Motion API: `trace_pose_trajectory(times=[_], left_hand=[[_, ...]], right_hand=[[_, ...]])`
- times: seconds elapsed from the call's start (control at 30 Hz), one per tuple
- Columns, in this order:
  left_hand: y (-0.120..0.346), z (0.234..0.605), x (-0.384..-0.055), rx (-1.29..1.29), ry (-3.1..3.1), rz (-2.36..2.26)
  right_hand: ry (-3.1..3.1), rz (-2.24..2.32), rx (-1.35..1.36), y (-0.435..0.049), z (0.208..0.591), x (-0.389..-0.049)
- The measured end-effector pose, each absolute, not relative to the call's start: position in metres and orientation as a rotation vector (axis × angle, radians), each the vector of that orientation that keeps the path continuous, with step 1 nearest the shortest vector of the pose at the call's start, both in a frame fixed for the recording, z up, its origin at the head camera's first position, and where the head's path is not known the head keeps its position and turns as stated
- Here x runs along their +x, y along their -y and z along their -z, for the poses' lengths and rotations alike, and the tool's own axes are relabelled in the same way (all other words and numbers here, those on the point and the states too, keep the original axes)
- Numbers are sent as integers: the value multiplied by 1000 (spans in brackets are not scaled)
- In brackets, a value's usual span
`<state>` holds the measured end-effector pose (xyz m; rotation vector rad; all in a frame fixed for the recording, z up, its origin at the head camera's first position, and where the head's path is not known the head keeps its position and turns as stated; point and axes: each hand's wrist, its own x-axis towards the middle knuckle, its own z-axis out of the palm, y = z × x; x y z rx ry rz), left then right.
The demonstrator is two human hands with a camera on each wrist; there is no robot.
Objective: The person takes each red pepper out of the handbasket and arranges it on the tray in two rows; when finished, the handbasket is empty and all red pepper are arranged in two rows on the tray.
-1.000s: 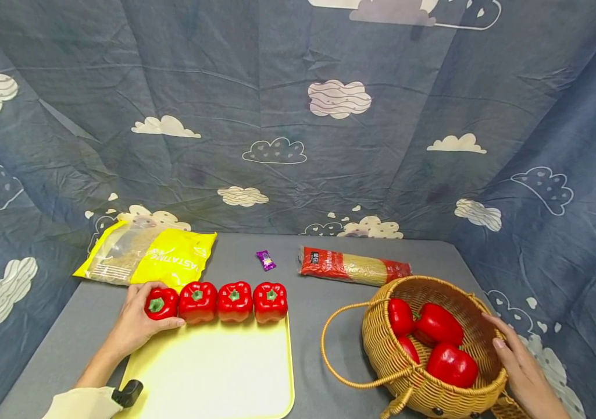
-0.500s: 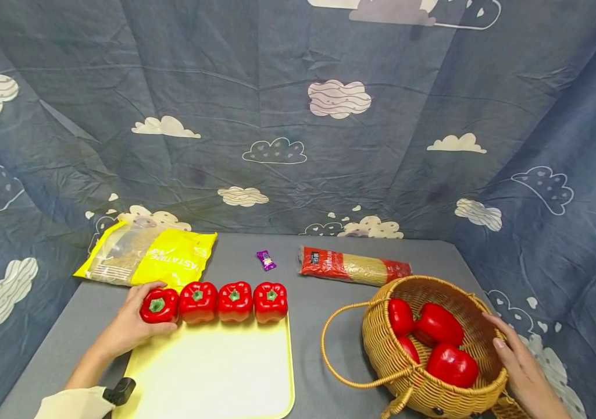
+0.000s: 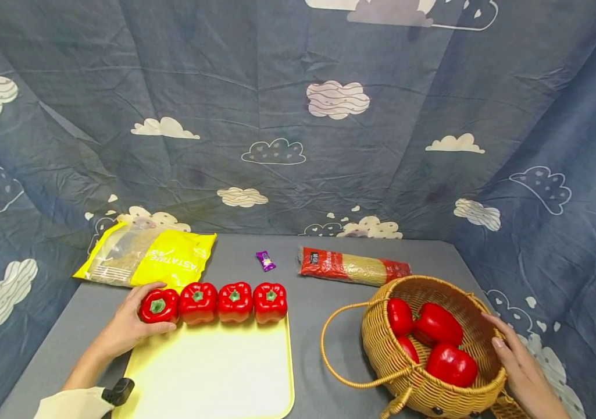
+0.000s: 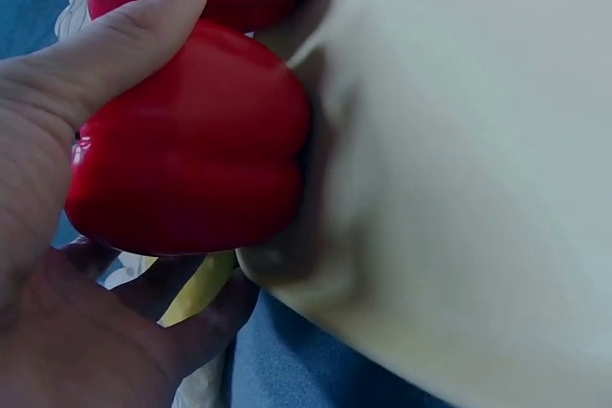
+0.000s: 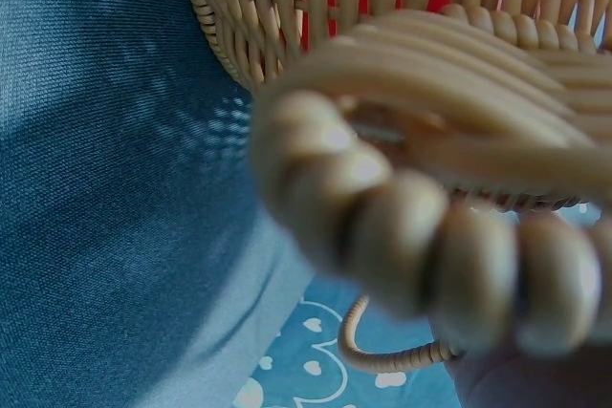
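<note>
Along the far edge of a yellow tray (image 3: 214,372), four red peppers stand upright in a row, stems uppermost: the end pepper (image 3: 159,308), at the tray's far left corner, and three neighbouring peppers (image 3: 234,305). The left hand (image 3: 129,326) holds the end pepper, its thumb along the near side and its fingers curled behind; the grip is as wide as the pepper. Compared with the view one second earlier, the end pepper sits slightly farther left and nearer the person, and the thumb has drawn back from the front of the adjoining pepper; over the last half second almost nothing differs. For the work in hand, the shift suggests a small adjustment of the row's last place, with release not yet made.

At right, the right hand (image 3: 525,364) rests its fingers at the rim of a wicker basket (image 3: 378,343) whose handle (image 3: 322,343) hangs toward the tray; whether that grip closes firmly cannot be told, the wrist view being largely blocked by wickerwork. Inside the basket lie four more peppers (image 3: 452,365). Behind, on the grey counter (image 3: 310,308), lie a yellow bag (image 3: 177,250), a small purple packet (image 3: 266,261) and a packet of noodles (image 3: 355,265).
</note>
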<state>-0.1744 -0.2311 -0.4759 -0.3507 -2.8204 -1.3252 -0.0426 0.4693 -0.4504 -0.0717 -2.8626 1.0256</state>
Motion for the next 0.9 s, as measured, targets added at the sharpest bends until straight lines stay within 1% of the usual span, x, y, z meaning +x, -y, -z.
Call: trace_pose_trajectory(times=[0.27, 0.63, 0.9], left_hand=[[232, 474, -173, -353, 2842, 1343], [231, 467, -173, -400, 2839, 1310], [231, 448, -173, -419, 2815, 1292]], right_hand=[[2820, -1037, -13, -467, 450, -43], [2841, -1050, -50, -466, 449, -43], [2812, -1041, -12, -466, 450, -42]])
